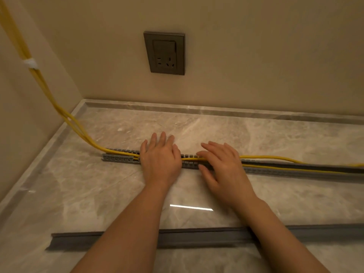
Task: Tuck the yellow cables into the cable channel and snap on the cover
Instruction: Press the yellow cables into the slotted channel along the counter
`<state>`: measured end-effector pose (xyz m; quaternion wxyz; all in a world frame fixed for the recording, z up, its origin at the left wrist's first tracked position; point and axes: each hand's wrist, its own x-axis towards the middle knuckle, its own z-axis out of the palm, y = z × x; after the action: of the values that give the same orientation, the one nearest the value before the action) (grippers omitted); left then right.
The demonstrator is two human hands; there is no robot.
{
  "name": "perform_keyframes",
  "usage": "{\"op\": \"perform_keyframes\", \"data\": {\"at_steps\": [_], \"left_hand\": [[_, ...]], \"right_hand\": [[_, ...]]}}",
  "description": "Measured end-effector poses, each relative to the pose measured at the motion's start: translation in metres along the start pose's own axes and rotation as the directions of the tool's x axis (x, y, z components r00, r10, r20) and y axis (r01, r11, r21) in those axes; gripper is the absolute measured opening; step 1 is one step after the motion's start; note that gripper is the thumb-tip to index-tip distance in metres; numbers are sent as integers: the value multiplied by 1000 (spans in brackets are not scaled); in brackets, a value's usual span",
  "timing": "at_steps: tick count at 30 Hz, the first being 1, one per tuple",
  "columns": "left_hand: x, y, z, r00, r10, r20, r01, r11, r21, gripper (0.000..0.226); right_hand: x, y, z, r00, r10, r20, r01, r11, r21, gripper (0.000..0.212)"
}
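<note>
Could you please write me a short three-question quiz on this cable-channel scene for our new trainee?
1. True or false: the grey cover is already snapped onto the cable channel.
2. Which hand lies flat over the channel nearer its left end? A) left hand B) right hand
3. Fill in: to the right of the right hand, one of the yellow cables arches ____ the channel rather than lying in it.

Key
1. False; it lies loose on the marble surface, nearer the person, under the forearms.
2. A
3. above
</note>
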<state>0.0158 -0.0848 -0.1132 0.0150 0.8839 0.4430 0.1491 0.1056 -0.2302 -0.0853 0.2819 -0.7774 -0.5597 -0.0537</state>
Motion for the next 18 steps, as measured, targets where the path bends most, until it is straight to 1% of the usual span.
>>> {"op": "perform_keyframes", "data": {"at_steps": [1, 3, 5, 8, 11, 14, 18], "left_hand": [[0, 0, 0, 1000, -4, 0, 4, 1000, -4, 45], [1, 1, 0, 1000, -13, -4, 13, 1000, -12, 49], [1, 2, 0, 1000, -16, -9, 16, 1000, -23, 53], [1, 1, 0, 1000, -16, -15, 16, 1000, -25, 53], [1, 1, 1, 1000, -19, -10, 18, 999, -35, 52], [1, 1, 1, 1000, -21, -11, 20, 999, -39, 52], [1, 1, 1, 1000, -16, -8, 16, 999, -40, 52]], "right_hand": [[-1, 6, -5, 1000, 20, 9, -20, 998, -55, 30], [-6, 15, -10, 999, 54, 6, -53, 993, -105, 34], [-13, 18, -8, 998, 56, -34, -59, 994, -89, 33], [-22, 16, 1, 995, 1, -99, -8, 997, -77, 30], [-21, 18, 4, 990, 8, -141, -16, 998, -55, 25], [-22, 17, 5, 987, 28, -159, -33, 999, -30, 25], [-25, 12, 6, 990, 65, -126, -67, 998, -11, 32]]}}
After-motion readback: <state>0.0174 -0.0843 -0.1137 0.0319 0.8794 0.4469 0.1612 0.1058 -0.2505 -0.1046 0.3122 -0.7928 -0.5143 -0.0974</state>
